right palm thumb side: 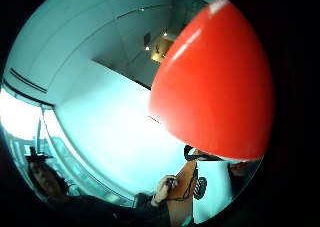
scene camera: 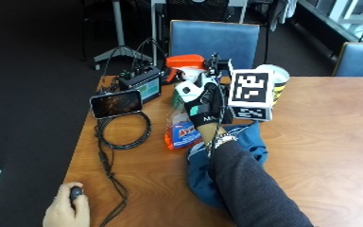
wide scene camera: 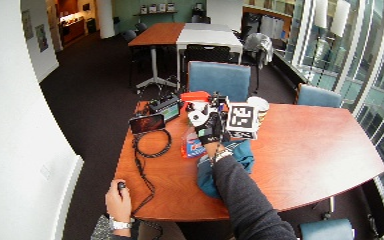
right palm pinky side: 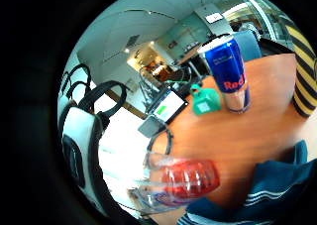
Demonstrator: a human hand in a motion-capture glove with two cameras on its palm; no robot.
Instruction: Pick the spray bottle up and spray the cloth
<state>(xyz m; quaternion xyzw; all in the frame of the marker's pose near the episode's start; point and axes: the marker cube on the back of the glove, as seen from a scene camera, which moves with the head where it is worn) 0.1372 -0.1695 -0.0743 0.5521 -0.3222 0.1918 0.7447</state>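
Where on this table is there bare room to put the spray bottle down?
Bare wood spreads to the right of the dark blue cloth, toward the far table edge. A smaller patch lies between the black coiled cable and the cloth. It is crowded at the back: phone, screen box, orange-topped spray bottle in the gloved right hand.

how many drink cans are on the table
1. A blue Red Bull can stands upright on the table, beside a small green container. The outside views don't show it; the gloved right hand and what it wears may hide it, so others could be hidden too.
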